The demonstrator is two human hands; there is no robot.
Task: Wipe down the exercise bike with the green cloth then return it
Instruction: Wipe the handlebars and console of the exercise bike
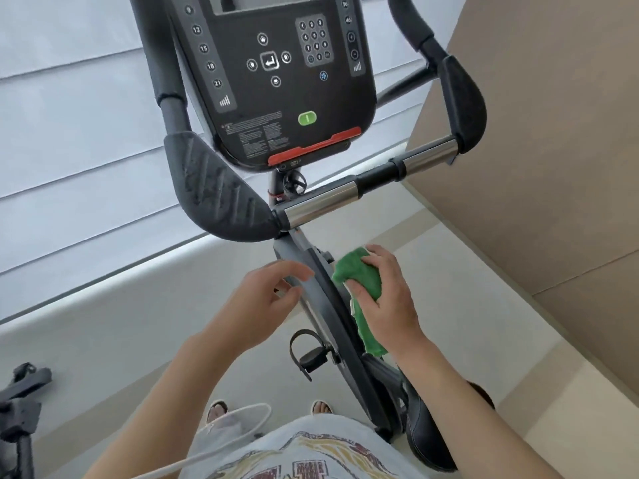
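The exercise bike fills the middle of the head view: black console [276, 74] on top, chrome-and-black handlebar [345, 191] across, grey frame column [321, 305] running down to a pedal [311, 357] and black seat [428, 433]. My right hand [390, 299] grips the green cloth [356, 274] bunched against the right side of the column; a strip of cloth hangs below the palm. My left hand [266, 299] hovers at the left side of the column, fingers loosely spread and holding nothing. Whether its fingertips touch the frame is unclear.
A pale window blind [86, 133] and a white sill lie to the left, a beige wall panel [553, 150] to the right. Black equipment [20, 409] stands at the lower left. A white cable [242, 440] loops over my shirt. My feet stand on pale floor tiles.
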